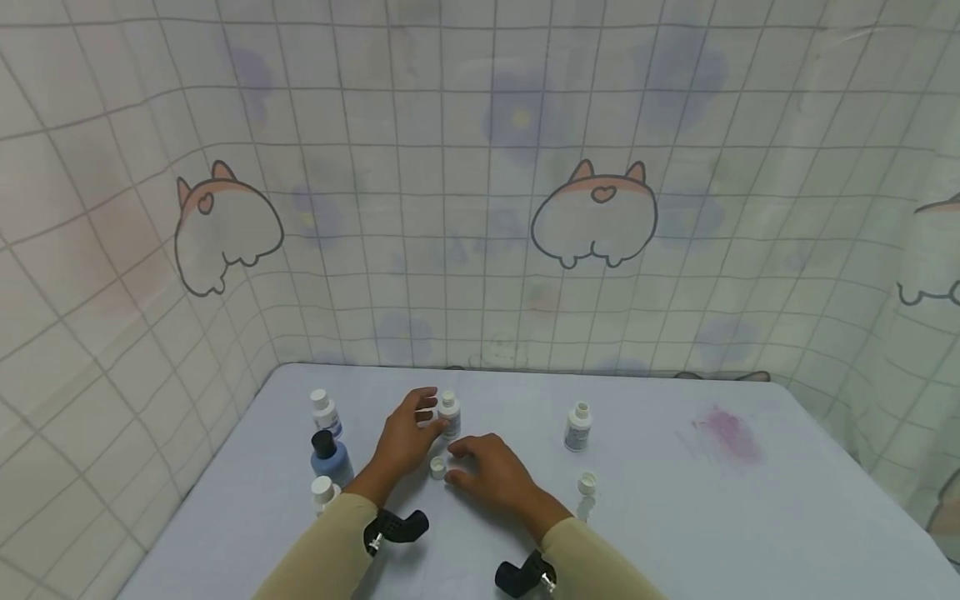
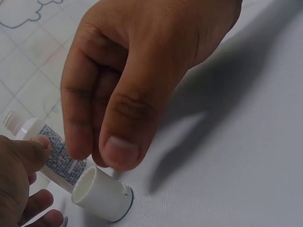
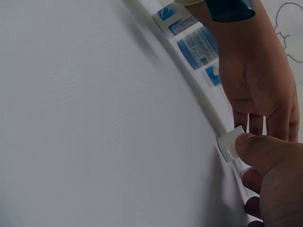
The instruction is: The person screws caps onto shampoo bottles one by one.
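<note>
A small white bottle (image 1: 450,414) with a printed label and a bare neck stands beside my left hand (image 1: 406,437). The left thumb overlaps this bottle's label in the left wrist view, while the other fingers stay spread and loosely bent, not wrapped round it. Whether the thumb touches is unclear. Nearer me, a white bottle cap (image 2: 102,195) rests on the table, hollow side up. My right hand (image 1: 495,473) hovers close beside it, thumb and index finger apart. In the right wrist view the right thumb (image 3: 258,146) overlaps the cap; contact cannot be made out.
Left of my left arm stand a white-capped bottle (image 1: 326,412), a blue bottle with a black cap (image 1: 332,458) and another white-capped bottle (image 1: 324,490). To the right are an uncapped white bottle (image 1: 577,429) and a loose cap (image 1: 587,482). A pink stain (image 1: 727,433) marks the table.
</note>
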Tool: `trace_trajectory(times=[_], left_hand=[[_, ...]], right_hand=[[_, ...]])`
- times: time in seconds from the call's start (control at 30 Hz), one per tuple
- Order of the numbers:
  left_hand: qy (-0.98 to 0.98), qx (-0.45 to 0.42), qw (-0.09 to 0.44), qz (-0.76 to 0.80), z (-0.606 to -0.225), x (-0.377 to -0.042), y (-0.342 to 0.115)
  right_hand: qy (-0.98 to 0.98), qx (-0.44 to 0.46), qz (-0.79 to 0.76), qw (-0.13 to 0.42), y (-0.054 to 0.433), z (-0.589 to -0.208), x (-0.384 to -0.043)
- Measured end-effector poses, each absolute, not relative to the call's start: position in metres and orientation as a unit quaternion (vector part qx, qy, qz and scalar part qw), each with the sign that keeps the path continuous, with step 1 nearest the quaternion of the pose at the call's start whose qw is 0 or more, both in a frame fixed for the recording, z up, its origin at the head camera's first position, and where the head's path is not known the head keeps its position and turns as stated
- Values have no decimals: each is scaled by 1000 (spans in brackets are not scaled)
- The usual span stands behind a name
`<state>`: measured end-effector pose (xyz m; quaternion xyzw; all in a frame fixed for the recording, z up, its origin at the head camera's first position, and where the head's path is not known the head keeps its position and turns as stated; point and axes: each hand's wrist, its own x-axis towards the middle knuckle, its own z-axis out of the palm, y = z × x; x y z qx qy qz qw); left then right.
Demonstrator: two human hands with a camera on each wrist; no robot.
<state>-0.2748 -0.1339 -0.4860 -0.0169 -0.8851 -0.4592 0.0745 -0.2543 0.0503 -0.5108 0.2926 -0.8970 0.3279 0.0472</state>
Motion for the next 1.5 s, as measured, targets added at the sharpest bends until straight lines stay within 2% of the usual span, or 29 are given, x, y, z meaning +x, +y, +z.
trace_trajectory(times=[0.87, 1.5], left_hand=[[-884, -43, 64, -462, -482, -279, -130], [-893, -41, 66, -443, -482, -275, -132]], right_hand=[[-898, 314, 299, 76, 35, -511, -258], [-906, 283, 313, 31, 54, -501, -250]])
